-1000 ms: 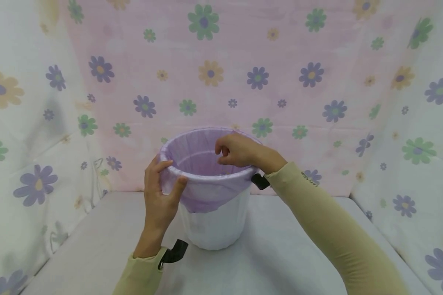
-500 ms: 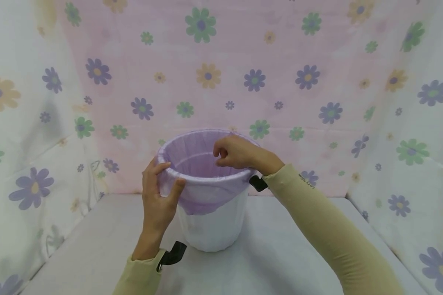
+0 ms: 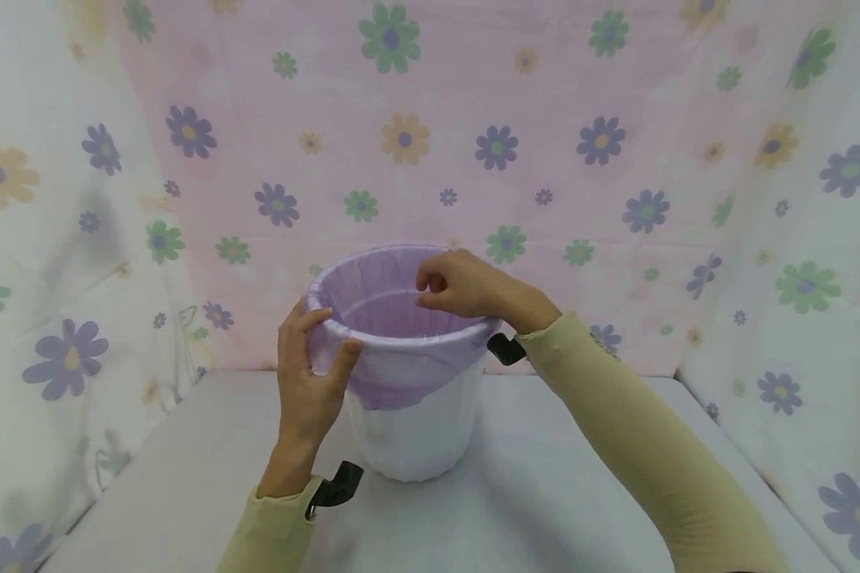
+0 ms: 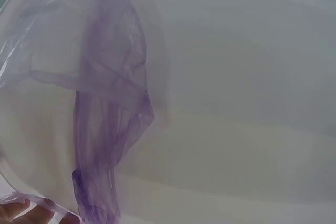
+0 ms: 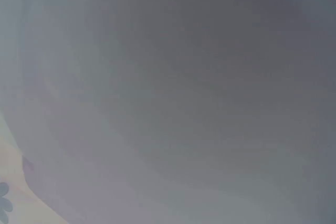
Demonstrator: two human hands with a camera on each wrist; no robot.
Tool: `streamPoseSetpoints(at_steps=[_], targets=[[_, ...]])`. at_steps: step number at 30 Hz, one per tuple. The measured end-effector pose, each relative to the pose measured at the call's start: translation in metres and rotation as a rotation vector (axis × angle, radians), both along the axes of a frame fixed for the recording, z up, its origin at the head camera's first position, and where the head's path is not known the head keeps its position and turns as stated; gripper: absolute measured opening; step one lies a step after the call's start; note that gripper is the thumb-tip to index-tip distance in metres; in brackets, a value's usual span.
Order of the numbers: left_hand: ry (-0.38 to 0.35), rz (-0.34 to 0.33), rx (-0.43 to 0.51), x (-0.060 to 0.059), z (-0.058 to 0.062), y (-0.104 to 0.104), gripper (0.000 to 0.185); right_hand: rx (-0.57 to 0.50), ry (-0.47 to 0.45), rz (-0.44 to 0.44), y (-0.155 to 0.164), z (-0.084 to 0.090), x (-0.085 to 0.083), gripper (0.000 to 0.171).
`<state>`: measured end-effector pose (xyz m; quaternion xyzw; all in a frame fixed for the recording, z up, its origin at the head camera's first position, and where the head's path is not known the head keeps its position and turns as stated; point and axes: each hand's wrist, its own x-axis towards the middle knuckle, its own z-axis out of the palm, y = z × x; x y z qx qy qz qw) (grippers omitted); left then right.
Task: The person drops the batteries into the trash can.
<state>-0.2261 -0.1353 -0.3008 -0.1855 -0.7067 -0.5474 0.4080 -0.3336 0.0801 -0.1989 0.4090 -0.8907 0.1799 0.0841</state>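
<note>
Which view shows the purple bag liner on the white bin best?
The head view: the purple bag liner shows whole, folded over the white bin's rim. The left wrist view shows only a close hanging fold against the bin wall. The right wrist view is a blur, with no liner discernible.

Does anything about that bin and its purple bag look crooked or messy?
Slightly. The purple bag is folded unevenly over the white bin: it hangs in a deep flap down the front. The left hand holds the rim there; the right hand is at the far rim. Nothing is spilled or torn.

Head camera looks forward and down at the bucket point(image 3: 408, 430) at 12 o'clock; left wrist camera shares it very near; right wrist view seems pressed against it.
</note>
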Motion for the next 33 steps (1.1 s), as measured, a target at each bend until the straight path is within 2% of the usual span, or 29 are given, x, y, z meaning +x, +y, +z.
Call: streamPoseSetpoints(at_steps=[3, 5, 9, 13, 16, 22, 26, 33], targets=[[0.008, 0.013, -0.020, 0.006, 0.004, 0.000, 0.045, -0.050, 0.002, 0.018, 0.004, 0.002, 0.007, 0.011], [0.010, 0.023, -0.039, 0.005, 0.004, -0.002, 0.046, -0.078, 0.012, 0.029, 0.008, 0.004, 0.013, 0.010], [0.038, 0.046, -0.101, -0.007, -0.005, -0.013, 0.056, -0.116, 0.035, 0.045, 0.022, 0.005, 0.028, 0.007], [0.110, 0.097, -0.180, -0.017, -0.010, -0.025, 0.071, -0.149, 0.078, 0.058, 0.040, 0.001, 0.045, 0.008], [0.126, 0.135, -0.216, -0.016, -0.009, -0.031, 0.073, -0.182, 0.134, 0.067, 0.056, -0.006, 0.058, 0.008], [0.055, 0.158, -0.253, -0.005, -0.007, -0.039, 0.061, -0.253, 0.250, 0.076, 0.084, -0.027, 0.080, 0.007], [0.052, 0.160, -0.326, -0.001, -0.010, -0.042, 0.057, -0.268, 0.253, 0.076, 0.100, -0.043, 0.093, 0.011], [0.081, 0.167, -0.445, 0.006, -0.020, -0.047, 0.065, -0.277, 0.217, 0.030, 0.121, -0.077, 0.110, 0.017]])
